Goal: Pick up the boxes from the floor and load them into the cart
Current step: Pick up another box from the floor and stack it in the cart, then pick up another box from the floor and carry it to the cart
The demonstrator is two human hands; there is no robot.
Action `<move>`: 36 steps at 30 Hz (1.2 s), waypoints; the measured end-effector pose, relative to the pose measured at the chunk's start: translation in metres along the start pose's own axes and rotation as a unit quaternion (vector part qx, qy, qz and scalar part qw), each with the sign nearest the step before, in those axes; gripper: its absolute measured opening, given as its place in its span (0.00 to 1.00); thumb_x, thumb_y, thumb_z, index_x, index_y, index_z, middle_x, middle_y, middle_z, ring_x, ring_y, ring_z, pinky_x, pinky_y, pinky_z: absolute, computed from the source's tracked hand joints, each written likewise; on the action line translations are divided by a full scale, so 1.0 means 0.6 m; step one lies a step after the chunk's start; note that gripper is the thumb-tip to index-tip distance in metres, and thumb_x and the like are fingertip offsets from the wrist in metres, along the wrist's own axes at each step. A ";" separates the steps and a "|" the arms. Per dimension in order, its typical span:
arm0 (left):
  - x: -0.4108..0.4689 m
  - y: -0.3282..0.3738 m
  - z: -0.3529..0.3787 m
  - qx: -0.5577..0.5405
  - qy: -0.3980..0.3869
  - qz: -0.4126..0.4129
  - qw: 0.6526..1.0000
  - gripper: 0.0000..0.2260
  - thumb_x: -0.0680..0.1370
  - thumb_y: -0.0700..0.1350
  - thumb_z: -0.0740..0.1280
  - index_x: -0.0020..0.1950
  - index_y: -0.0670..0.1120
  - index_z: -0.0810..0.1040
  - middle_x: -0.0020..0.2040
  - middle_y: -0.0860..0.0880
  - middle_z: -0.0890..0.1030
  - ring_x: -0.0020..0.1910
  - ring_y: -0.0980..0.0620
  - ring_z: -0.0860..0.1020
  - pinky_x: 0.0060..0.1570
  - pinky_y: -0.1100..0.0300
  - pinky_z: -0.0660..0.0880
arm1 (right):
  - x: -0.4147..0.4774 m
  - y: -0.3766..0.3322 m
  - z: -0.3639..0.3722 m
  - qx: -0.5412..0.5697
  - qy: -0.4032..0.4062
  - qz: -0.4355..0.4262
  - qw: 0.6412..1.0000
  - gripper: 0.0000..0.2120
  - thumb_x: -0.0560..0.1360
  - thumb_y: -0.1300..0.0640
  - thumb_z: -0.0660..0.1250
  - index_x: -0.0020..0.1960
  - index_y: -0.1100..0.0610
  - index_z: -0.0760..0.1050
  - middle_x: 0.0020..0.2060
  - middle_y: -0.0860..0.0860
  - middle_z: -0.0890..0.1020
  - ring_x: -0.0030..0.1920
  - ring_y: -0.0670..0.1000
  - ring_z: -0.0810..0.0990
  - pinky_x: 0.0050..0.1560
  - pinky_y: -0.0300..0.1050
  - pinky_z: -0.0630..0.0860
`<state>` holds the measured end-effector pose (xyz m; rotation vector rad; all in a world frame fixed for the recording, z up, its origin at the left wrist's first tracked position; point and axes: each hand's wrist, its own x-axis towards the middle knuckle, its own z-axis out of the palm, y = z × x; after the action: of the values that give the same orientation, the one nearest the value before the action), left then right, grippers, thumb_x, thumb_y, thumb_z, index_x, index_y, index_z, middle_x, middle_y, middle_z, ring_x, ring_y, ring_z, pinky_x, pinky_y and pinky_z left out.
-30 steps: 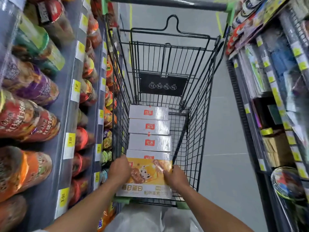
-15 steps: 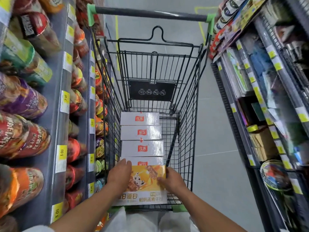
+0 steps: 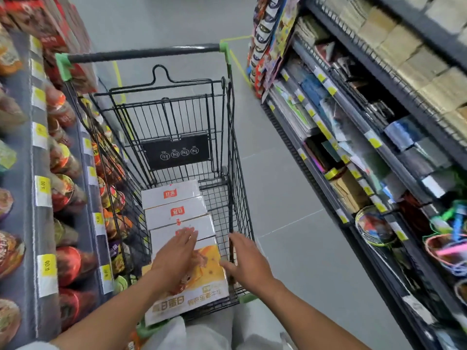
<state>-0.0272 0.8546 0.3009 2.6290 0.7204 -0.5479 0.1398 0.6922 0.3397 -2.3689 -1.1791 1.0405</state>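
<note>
Black wire shopping cart [image 3: 235, 152] stands in aisle between two stocked shelves. Row of white boxes [image 3: 174, 210] with red labels lies along cart's left side. Yellow box [image 3: 209, 281] sits at near end, tilted, print upside down. Left hand [image 3: 177, 256] flat, fingers spread, palm down over yellow box and nearest white one, gripping nothing. Right hand [image 3: 246, 261] open, fingers spread, just beside yellow box's right edge, at cart's wire wall. Instant noodle cups [image 3: 63, 188] fill left shelf.

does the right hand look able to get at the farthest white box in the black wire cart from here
Probably yes: the right hand hovers open inside the black wire cart, and nothing covers the farthest white box.
</note>
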 end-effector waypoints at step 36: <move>-0.289 1.297 0.041 0.110 0.023 0.727 0.678 0.44 0.75 0.76 0.48 0.83 0.50 0.52 0.83 0.51 0.52 0.82 0.51 0.52 0.79 0.51 0.55 | -1.241 0.498 -0.039 0.121 0.606 0.503 0.604 0.48 0.71 0.27 0.67 0.82 0.48 0.55 0.82 0.44 0.57 0.81 0.47 0.54 0.79 0.51 0.58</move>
<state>0.2514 0.1467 0.5416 2.4065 -1.4905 -0.0229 0.0272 -0.0751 0.5474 -2.4574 0.8172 -0.4251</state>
